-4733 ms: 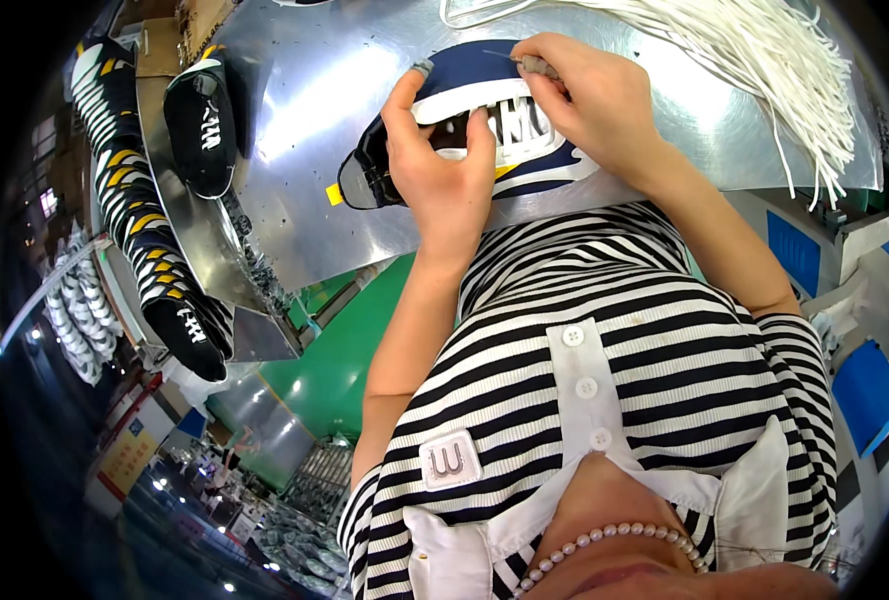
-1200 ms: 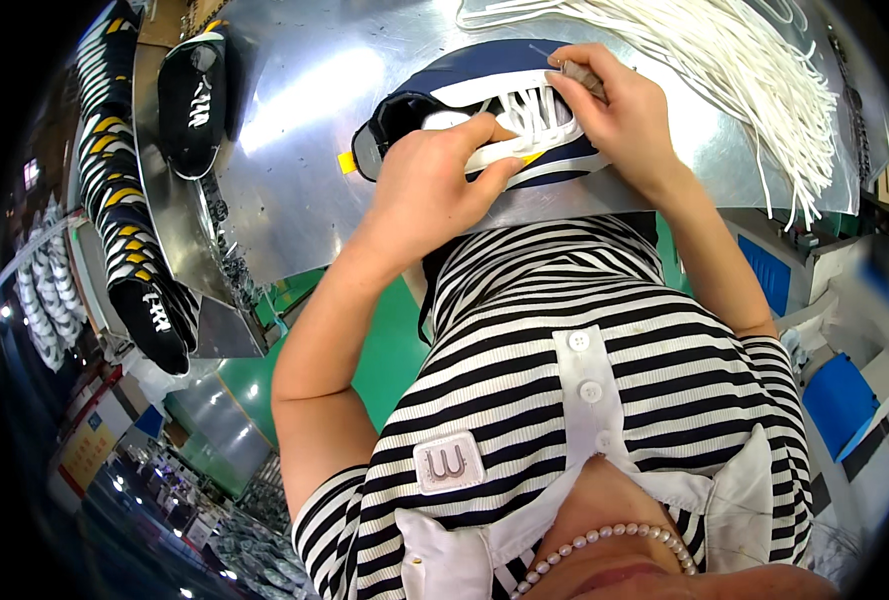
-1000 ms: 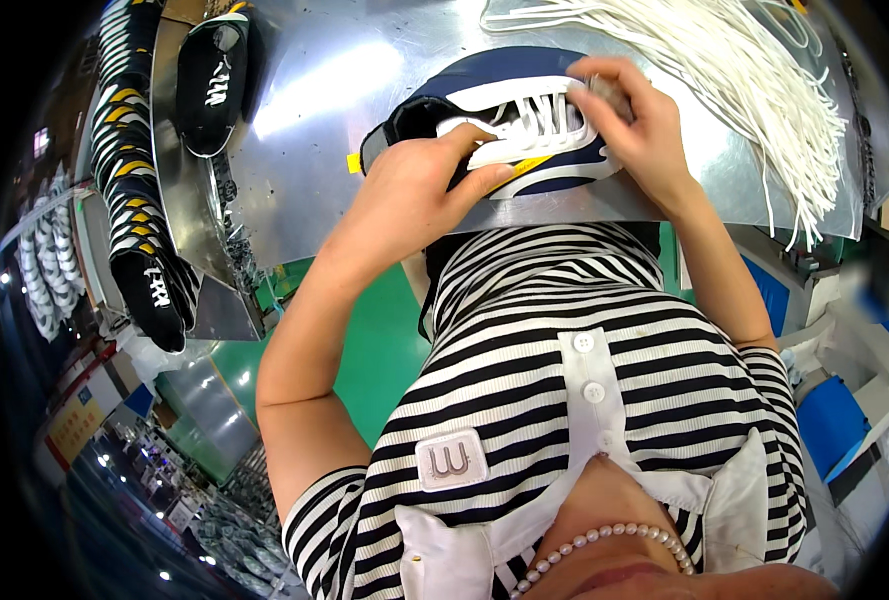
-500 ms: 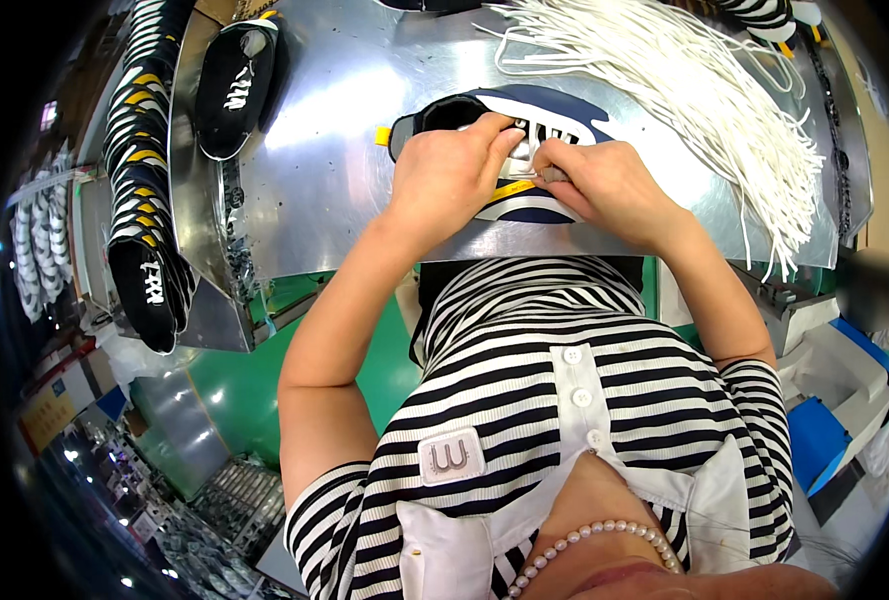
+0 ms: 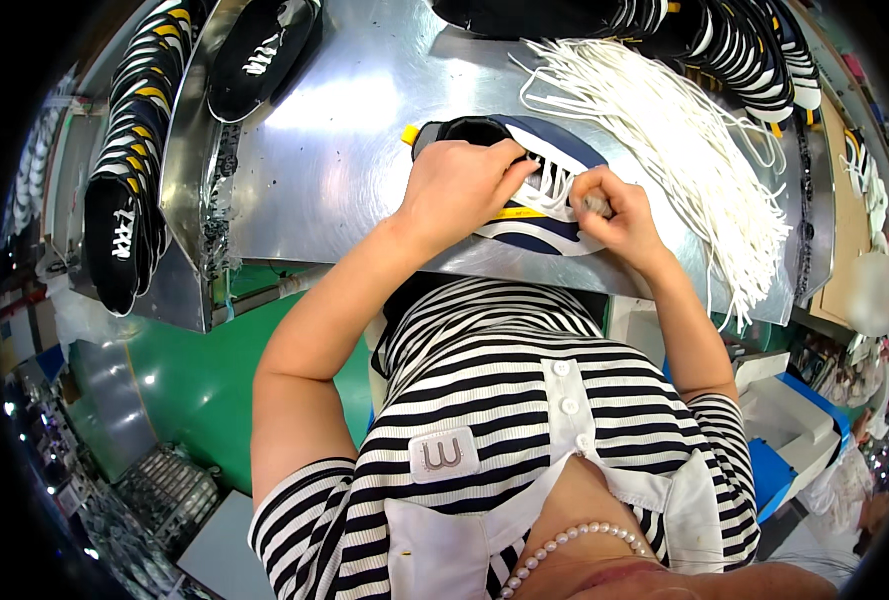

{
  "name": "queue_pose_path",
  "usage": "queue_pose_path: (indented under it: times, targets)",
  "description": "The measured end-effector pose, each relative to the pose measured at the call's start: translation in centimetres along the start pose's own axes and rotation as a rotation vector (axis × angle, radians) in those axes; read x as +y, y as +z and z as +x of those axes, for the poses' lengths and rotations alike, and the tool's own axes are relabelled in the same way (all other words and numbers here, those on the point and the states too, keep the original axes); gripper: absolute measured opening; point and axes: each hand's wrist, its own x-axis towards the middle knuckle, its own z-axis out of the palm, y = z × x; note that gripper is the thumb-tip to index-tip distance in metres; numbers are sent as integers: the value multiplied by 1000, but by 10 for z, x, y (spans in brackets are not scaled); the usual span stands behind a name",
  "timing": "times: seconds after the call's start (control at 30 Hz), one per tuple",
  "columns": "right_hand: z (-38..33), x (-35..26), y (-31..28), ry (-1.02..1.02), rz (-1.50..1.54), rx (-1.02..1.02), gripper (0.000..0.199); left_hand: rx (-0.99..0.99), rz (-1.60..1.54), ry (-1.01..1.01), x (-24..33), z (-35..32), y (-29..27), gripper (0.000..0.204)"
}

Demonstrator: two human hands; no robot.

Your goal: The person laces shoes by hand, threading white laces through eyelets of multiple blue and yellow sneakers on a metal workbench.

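- Apparently partway along: the navy, white and yellow shoe [image 5: 539,240] lies on the metal table [image 5: 304,190], just in front of the person, its ankle opening to the left and its toe to the right
- Lacing looks well begun, since several rows of white lace [image 5: 554,185] already cross the gap between the two white eyelet edges toward the toe
- Nearer the ankle opening, the left hand [image 5: 464,185] covers part of the shoe, so whether the upper rows are done cannot be told
- That hand rests over the shoe, thumb and forefinger tips close together at the laces; I cannot tell whether a lace is pinched between them
- Meanwhile the right hand [image 5: 614,215] is apart from the left, at the toe end of the rows, its fingers curled round a small tan handle [image 5: 596,206] whose working tip does not show
- What is left, as I judge it, is any rows beneath the left hand and evening up the tension; no tied bow or knot can be made out
- For comparison, the dark shoe [image 5: 249,75] at the table's upper left shows white lace across its front
- Plenty of lace remains, too: a thick bundle of loose white laces [image 5: 669,135] spreads to the right of the shoe
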Motion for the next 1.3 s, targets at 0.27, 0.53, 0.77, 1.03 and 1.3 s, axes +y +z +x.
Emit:
queue_pose_path:
  times: [0.27, 0.53, 0.77, 1.03, 1.3]
  targets:
    - [21, -2, 18, 277, 464, 406, 17, 430, -889, -740, 20, -110, 14, 55]
    - [66, -25, 34, 291, 434, 161, 17, 462, -1533, -841, -3, -45, -72, 35]
    - [111, 11, 23, 149, -683, 431, 37, 217, 598, -724, -170, 15, -148, 53]
    - [105, 34, 25, 104, -503, 397, 12, 216, 461, -426, -311, 92, -59, 78]
    - [102, 8, 21, 16, -240, 259, 19, 483, -45, -195, -174, 100, -6, 44]
